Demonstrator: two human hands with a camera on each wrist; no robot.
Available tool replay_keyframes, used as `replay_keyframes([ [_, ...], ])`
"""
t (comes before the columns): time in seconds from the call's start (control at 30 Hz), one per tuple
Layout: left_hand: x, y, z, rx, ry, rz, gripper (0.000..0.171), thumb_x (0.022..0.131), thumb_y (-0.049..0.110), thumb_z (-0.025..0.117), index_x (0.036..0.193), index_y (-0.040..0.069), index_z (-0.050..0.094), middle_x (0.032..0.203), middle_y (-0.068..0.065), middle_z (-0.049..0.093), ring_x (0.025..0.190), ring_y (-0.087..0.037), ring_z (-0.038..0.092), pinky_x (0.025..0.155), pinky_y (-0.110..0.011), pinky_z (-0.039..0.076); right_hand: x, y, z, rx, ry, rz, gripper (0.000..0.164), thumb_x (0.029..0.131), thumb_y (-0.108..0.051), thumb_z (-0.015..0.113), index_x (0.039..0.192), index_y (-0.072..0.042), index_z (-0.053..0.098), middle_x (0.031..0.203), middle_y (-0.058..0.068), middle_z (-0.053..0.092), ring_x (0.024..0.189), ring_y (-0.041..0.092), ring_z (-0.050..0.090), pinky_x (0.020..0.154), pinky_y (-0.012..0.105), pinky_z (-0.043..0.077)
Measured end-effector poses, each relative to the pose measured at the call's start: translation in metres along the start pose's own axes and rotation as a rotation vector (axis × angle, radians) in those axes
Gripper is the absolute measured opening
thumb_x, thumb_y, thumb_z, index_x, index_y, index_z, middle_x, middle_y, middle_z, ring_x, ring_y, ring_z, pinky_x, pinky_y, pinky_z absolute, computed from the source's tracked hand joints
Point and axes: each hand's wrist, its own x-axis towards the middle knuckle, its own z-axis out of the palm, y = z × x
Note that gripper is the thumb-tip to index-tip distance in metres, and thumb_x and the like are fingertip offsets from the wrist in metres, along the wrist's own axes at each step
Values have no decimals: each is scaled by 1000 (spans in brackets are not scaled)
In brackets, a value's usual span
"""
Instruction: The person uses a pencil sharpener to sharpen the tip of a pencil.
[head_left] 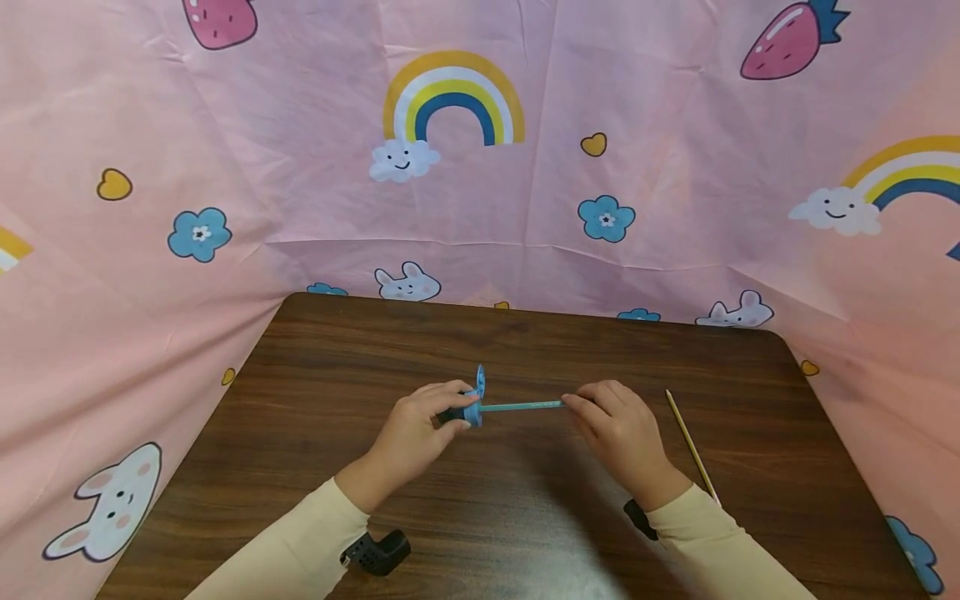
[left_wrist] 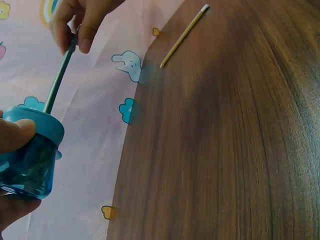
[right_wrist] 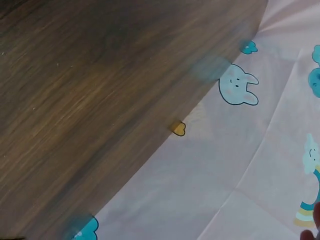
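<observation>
My left hand [head_left: 408, 437] grips a small blue pencil sharpener [left_wrist: 32, 167] with a see-through container body, thumb on its rim in the left wrist view. Its round blue flip lid [head_left: 481, 381] stands up, open. A light blue-green pencil [head_left: 521, 407] has one end in the top of the sharpener and points to the right. Its far end is pinched between the thumb and fingers of my right hand [head_left: 618, 429]. Sharpener and pencil are held up over the table. The pencil's inner tip is hidden in the sharpener; the right wrist view catches only fingertips at its edge.
On the brown wood-grain table [head_left: 360, 350], a yellow pencil [head_left: 690, 442] lies to the right, partly behind my right wrist. A pink patterned cloth [head_left: 315, 125] hangs around the table's back and sides.
</observation>
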Motion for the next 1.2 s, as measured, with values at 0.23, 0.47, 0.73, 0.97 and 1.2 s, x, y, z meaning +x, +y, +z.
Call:
replay_keyframes([
  [0.23,-1,1,2,96,-27,67,38,76,-2,79,113,5,73,121,-11,66,115,-27,60,88,-38,55,5,-6,-1,61,-110,179,15,70,-1,83,82,-7,76,72,-1,56,64,12,50,49,23,44],
  [0.47,-1,-5,7,239,60,409,34,70,-7,81,102,0,75,108,-11,70,105,-27,63,83,-30,57,23,3,-13,622,-676,771,7,84,-9,74,82,-3,74,73,-3,65,61,8,53,52,25,45],
  [0.73,0,-6,8,207,68,399,34,69,-9,81,101,1,75,107,-10,70,105,-26,63,85,-30,56,26,1,-14,477,-718,732,13,88,-16,72,95,-6,75,83,-2,67,70,10,56,59,29,49],
  [0.97,0,-4,4,109,21,131,36,75,-6,78,109,4,74,117,-9,68,112,-25,61,80,-29,57,11,-4,-6,20,-293,233,51,70,-19,87,117,-11,71,110,9,65,101,27,60,82,43,54],
  [1.2,2,2,-1,-39,-18,-88,34,78,-4,76,111,4,73,121,-6,66,114,-25,60,83,-33,57,-2,1,1,-2,-85,71,26,92,-26,67,107,-5,73,102,11,65,92,28,61,77,44,54],
])
